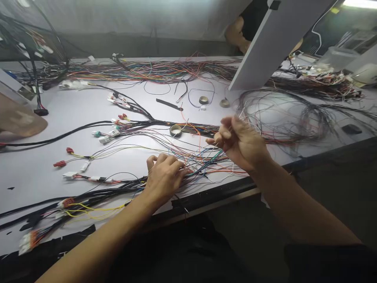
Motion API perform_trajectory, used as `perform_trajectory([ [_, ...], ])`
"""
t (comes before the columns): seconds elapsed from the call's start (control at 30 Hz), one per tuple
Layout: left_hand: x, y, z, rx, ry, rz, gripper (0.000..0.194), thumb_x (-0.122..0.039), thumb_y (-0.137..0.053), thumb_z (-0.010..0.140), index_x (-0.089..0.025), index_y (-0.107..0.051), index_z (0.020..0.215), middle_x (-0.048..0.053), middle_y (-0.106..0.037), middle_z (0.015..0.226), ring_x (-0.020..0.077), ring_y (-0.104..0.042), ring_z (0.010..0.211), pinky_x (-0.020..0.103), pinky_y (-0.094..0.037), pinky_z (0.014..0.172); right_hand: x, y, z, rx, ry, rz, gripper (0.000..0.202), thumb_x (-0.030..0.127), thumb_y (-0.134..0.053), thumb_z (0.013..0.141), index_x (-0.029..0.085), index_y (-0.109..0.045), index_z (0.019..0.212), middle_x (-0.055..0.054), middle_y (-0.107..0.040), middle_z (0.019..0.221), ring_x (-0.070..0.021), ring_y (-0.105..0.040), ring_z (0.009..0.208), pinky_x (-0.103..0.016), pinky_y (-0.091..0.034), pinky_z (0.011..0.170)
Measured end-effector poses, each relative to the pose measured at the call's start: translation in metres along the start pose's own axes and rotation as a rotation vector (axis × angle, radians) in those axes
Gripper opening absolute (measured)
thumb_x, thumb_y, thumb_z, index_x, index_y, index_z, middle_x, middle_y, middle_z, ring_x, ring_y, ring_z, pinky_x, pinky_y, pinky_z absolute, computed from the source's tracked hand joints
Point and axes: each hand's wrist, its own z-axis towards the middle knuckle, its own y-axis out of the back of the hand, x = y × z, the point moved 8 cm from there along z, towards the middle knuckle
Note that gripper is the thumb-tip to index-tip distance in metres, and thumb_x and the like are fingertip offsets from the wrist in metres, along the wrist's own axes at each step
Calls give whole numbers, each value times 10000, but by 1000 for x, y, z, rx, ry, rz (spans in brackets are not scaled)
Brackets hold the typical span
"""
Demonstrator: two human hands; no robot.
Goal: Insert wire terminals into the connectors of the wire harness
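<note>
Near the table's front edge, my left hand [165, 175] is closed over a bundle of loose coloured wires [203, 171], its fingertips partly hidden. To the right and raised above the wires, my right hand [246, 145] pinches a thin white wire [209, 148] between thumb and fingers. Left of my left hand, black-wrapped branches of the harness [118, 188] run out to a white connector [70, 175] and an orange-and-white connector [28, 243]. Behind my hands lies another taped branch [165, 122], with a tape roll [176, 130] against it.
More tape rolls [203, 100] and a black strip [167, 104] lie mid-table. A long wire pile [141, 70] spans the back. A slanted white panel [273, 43] stands at the back right, near another person's hand [235, 33]. Coiled wires [315, 114] spread rightward.
</note>
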Motion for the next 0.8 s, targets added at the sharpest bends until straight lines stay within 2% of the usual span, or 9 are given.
perform_trajectory([
  [0.13,8,-10,5,89,73,-49,161,-338,-572,898,-263,-701,837,9,-696,841,228,-535,899,437,-235,832,-5,18,-7,-45,-37,37,241,455,-683,828,220,-638,851,82,-413,586,-73,-526,555,-320,-579,725],
  [0.27,9,-10,5,156,113,-61,162,-258,-539,900,-224,-654,791,10,-692,836,219,-531,909,438,-229,840,-11,35,-13,-80,-49,41,237,446,-703,815,219,-646,848,87,-412,583,-52,-480,518,-270,-566,694],
  [0.47,7,-9,2,210,126,-124,205,-279,-476,932,-239,-648,828,4,-701,827,214,-523,928,462,-214,889,-18,43,-16,-84,-36,11,254,458,-719,800,215,-650,828,92,-387,558,-39,-414,477,-234,-542,663],
  [0.63,8,-11,4,205,137,-202,177,-333,-522,901,-279,-690,914,11,-705,846,226,-528,922,492,-222,925,-14,46,-15,-94,-21,39,245,464,-698,818,222,-658,826,88,-383,561,-42,-370,465,-241,-525,623],
  [0.73,16,-10,5,184,215,-286,204,-353,-505,900,-260,-678,845,1,-692,814,211,-537,867,503,-241,946,-13,51,-17,-98,-32,71,232,448,-708,814,223,-657,834,92,-356,551,-40,-323,447,-217,-483,548],
  [0.8,23,-9,5,164,276,-367,212,-379,-504,898,-251,-668,854,0,-676,812,203,-548,847,469,-300,931,-14,55,-20,-106,-43,80,229,442,-708,817,222,-652,836,95,-332,546,-38,-298,438,-201,-446,512],
])
